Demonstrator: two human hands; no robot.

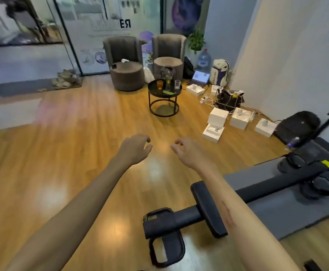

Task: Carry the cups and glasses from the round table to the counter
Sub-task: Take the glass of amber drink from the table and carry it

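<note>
- Nearest, low on the right, a black exercise bench (208, 210) lies across the wooden floor (62, 163), with a grey mat (277, 208) under its far end.
- Two bare forearms reach forward over the floor. The left hand (134, 148) hangs in the air with its fingers loosely curled and holds nothing.
- The right hand (187, 151) is just beside it, apart from it, fingers likewise loosely bent and spread, nothing in its grip.
- To the right, on the mat, lie dark gloves (316, 178), and beyond them a black backpack (298, 126) rests by the wall.
- Farther out on the floor sit several white boxes (218, 118) with white cables (208, 98) trailing among them.
- Well ahead of both hands stands the small round table (164, 89), black, with a ring base; its tabletop carries the drinkware.
- On it an orange glass (160, 85) stands at the left, a clear glass (177, 84) at the right, and between them a glass with yellowish liquid (168, 83). A green flat thing (167, 92) lies at the near edge; what it is I cannot tell.
- Behind the table are two grey round armchairs (124, 61), a laptop (200, 77) on the floor, a large water bottle (204, 60), a white bag (219, 72) and a potted plant (196, 41).
- At the back is a glass wall (101, 26) with printed panels.
</note>
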